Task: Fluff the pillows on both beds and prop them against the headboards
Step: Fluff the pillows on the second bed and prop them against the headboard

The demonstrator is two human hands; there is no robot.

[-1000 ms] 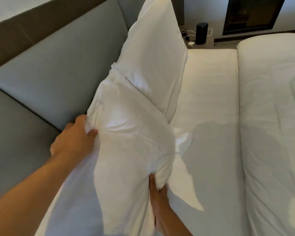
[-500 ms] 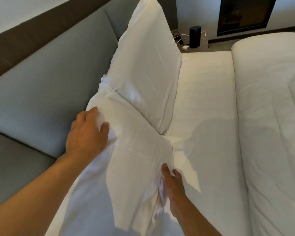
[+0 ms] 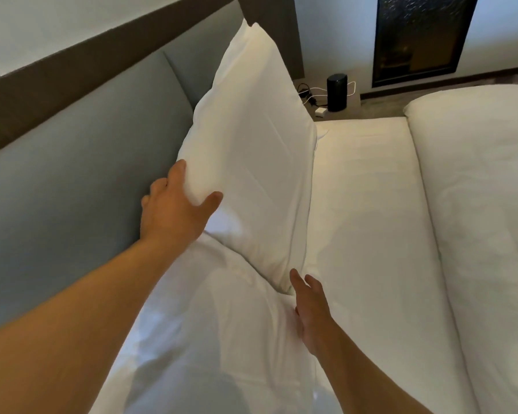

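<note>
Two white pillows stand along the grey padded headboard (image 3: pixel 81 174). The far pillow (image 3: pixel 251 150) leans upright against it. The near pillow (image 3: pixel 210 330) lies lower, its top tucked under the far one's bottom edge. My left hand (image 3: pixel 174 216) rests on the far pillow's near upper corner, with the thumb on the front face and the fingers spread behind the edge. My right hand (image 3: pixel 310 309) is flat with straight fingers, against the near pillow's right side where the two pillows meet the mattress sheet (image 3: pixel 365 234).
A thick white duvet (image 3: pixel 476 219) is bunched along the right side of the bed. Beyond the bed's far end, a black cylinder speaker (image 3: pixel 337 92) with cables sits on a low surface. A dark framed panel (image 3: pixel 422 37) hangs on the wall.
My left hand left the near pillow's top and moved up to the far pillow's corner. My right hand let go of the near pillow's edge and opened flat. The near pillow has sunk lower.
</note>
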